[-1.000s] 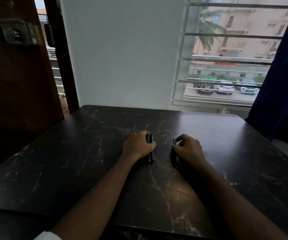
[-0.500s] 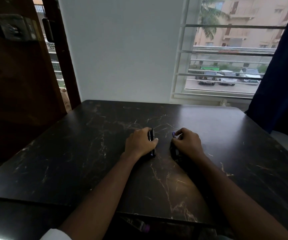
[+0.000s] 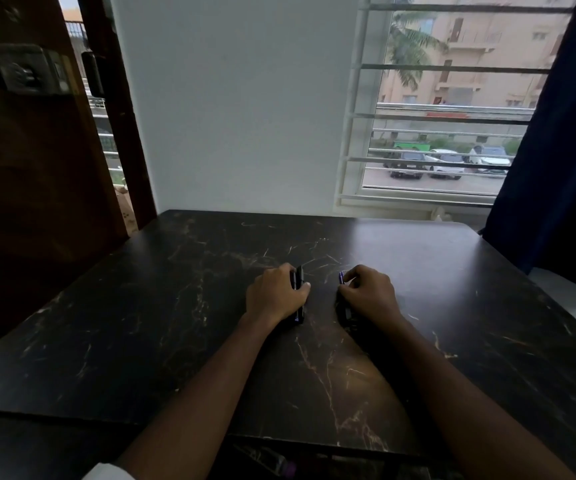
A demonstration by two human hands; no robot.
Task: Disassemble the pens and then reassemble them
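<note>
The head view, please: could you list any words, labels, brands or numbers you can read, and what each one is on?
No text can be read anywhere in this view.
Pens in left hand: dark, no print visible.
Pen in right hand: purple tip, no legible marking.
Parked cars outside the window: plates too small and blurred.
Wall switch plate: no label readable.

tabletop (image 3: pixel 182 306): looking like dark veined marble, showing a dull sheen | pens (image 3: pixel 299 289) under my left grip: looking like glossy dark plastic | curtain (image 3: pixel 563 133): hanging as navy cloth
</note>
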